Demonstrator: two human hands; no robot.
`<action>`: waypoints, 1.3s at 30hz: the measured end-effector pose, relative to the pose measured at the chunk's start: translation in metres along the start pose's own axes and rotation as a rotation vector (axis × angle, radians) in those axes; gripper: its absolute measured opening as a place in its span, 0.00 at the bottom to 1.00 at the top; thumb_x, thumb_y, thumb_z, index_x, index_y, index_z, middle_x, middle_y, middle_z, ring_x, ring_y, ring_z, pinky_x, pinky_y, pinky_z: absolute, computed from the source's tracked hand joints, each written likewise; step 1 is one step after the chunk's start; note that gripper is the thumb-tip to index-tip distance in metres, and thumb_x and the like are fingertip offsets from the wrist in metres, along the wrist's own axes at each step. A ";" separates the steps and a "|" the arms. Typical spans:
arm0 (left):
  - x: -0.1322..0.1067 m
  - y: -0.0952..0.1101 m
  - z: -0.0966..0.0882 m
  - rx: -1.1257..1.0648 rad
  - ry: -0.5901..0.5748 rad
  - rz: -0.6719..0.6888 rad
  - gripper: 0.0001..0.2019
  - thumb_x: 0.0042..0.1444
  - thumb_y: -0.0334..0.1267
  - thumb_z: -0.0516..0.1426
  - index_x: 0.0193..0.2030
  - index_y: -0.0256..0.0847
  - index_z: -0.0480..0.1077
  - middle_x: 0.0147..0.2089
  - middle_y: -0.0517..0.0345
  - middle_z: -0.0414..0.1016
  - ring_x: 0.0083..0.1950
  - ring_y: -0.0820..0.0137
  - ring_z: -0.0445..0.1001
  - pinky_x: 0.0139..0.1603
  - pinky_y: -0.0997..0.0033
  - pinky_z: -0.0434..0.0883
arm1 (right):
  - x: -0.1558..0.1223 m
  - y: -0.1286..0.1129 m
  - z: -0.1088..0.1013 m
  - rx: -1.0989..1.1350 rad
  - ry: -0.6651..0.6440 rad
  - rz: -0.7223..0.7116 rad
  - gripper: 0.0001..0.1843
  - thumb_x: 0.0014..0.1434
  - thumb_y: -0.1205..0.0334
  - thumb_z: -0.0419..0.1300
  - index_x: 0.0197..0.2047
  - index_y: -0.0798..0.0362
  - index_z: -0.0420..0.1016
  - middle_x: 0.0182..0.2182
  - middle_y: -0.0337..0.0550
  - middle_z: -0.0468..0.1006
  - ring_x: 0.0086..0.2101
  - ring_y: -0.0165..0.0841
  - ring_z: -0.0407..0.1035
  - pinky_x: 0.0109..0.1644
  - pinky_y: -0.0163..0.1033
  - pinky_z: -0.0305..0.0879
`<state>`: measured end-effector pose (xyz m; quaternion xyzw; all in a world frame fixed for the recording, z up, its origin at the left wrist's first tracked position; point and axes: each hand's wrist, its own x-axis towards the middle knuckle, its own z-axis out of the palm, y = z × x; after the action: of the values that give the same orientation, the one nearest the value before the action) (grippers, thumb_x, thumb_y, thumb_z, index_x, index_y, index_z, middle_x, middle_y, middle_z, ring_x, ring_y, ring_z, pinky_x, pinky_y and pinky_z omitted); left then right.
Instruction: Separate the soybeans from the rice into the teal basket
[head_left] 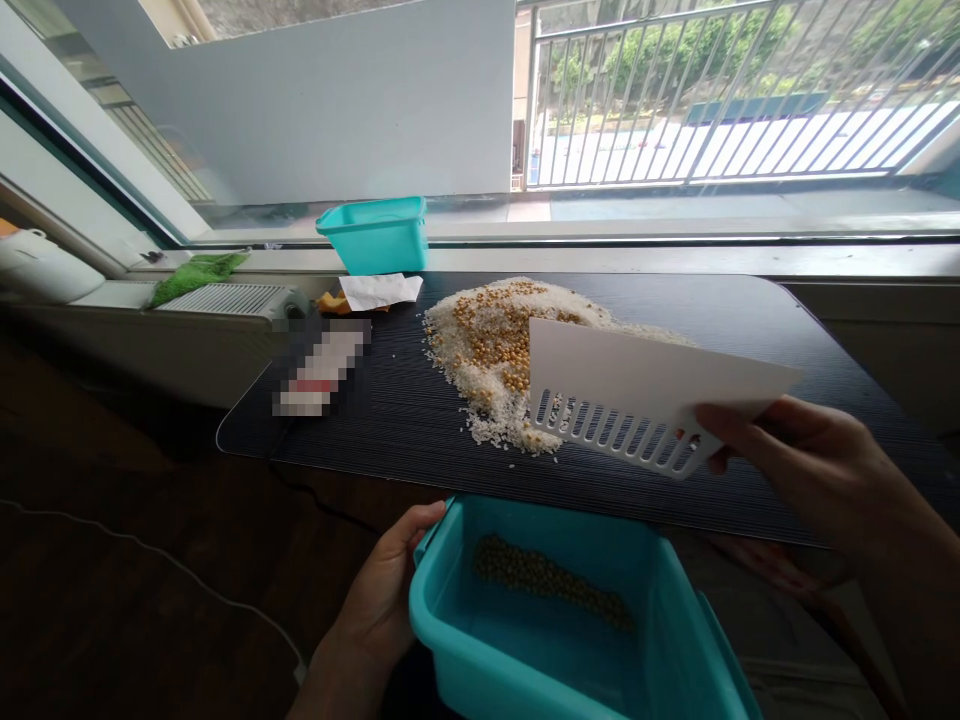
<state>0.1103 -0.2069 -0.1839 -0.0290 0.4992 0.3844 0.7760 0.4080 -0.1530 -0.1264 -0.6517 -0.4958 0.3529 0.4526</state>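
Note:
My right hand (795,470) grips a white slotted scoop (637,400) by its right end and holds it tilted over the front of the dark table (390,420). The scoop's slotted edge touches a pile of white rice mixed with yellow soybeans (495,340). My left hand (390,590) holds the left rim of a teal plastic tub (555,640) below the table's front edge. A streak of soybeans (547,580) lies on the tub's bottom.
A second teal tub (375,232) stands at the back of the table by the window sill. A white paper (379,290) and a blurred packet (322,370) lie left of the pile. A green cloth (195,275) rests on a heater. A white cable (150,560) crosses the floor.

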 end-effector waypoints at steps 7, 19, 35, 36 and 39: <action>0.000 0.000 0.001 0.004 -0.005 0.001 0.08 0.54 0.35 0.55 0.29 0.34 0.74 0.25 0.51 0.79 0.34 0.61 0.79 0.43 0.62 0.73 | 0.001 -0.001 0.002 -0.009 -0.044 0.013 0.20 0.30 0.41 0.70 0.19 0.49 0.78 0.17 0.38 0.75 0.19 0.29 0.65 0.21 0.35 0.65; 0.001 0.000 0.000 0.007 0.008 0.013 0.08 0.54 0.34 0.55 0.27 0.35 0.74 0.24 0.52 0.79 0.34 0.62 0.79 0.43 0.63 0.73 | 0.012 -0.002 0.011 0.023 -0.061 -0.016 0.22 0.31 0.44 0.70 0.26 0.52 0.80 0.21 0.40 0.78 0.18 0.28 0.66 0.21 0.36 0.66; 0.002 0.000 -0.001 -0.016 -0.016 0.016 0.09 0.54 0.33 0.55 0.29 0.34 0.75 0.24 0.54 0.79 0.29 0.66 0.78 0.39 0.66 0.73 | 0.004 -0.003 0.007 -0.075 -0.161 -0.019 0.21 0.34 0.40 0.68 0.19 0.51 0.78 0.17 0.40 0.75 0.19 0.29 0.65 0.21 0.34 0.64; 0.002 0.000 -0.001 -0.018 -0.017 0.012 0.09 0.54 0.33 0.55 0.28 0.34 0.75 0.23 0.53 0.78 0.28 0.66 0.77 0.38 0.67 0.73 | 0.004 -0.004 0.006 -0.087 -0.176 -0.007 0.22 0.33 0.39 0.68 0.19 0.51 0.78 0.16 0.40 0.74 0.19 0.29 0.65 0.20 0.34 0.64; 0.001 0.003 -0.003 -0.026 -0.014 -0.006 0.12 0.55 0.34 0.54 0.25 0.33 0.74 0.22 0.52 0.77 0.26 0.67 0.76 0.35 0.68 0.73 | -0.001 -0.008 0.000 -0.097 -0.190 0.041 0.24 0.29 0.37 0.68 0.19 0.51 0.78 0.16 0.41 0.76 0.19 0.29 0.65 0.20 0.35 0.65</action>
<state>0.1061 -0.2051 -0.1852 -0.0378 0.4887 0.3887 0.7802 0.4056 -0.1530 -0.1190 -0.6464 -0.5397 0.3978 0.3641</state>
